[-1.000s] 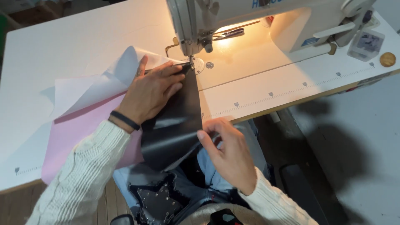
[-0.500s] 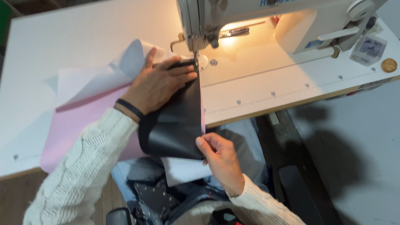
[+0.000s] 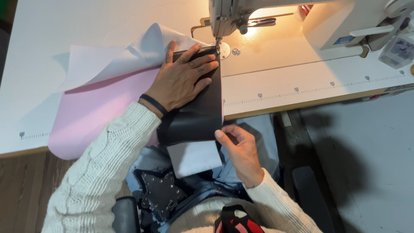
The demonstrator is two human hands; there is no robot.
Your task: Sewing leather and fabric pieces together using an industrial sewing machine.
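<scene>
My left hand lies flat, fingers spread, on a black leather-like strip that runs from the sewing machine's needle down over the table's front edge. Under the strip lies a pink sheet of fabric with a white layer folded back behind my hand. My right hand pinches the strip's lower right corner below the table edge, next to a white flap that hangs beneath the strip.
The cream sewing machine stands at the back right with its lamp lit over the needle plate. The white table has a wooden front edge. A small clear box sits at the far right. A dark chair part is by my lap.
The black strip has fed further under the needle. My right hand has slid from its middle down to the lower right corner, and the white flap now shows below.
</scene>
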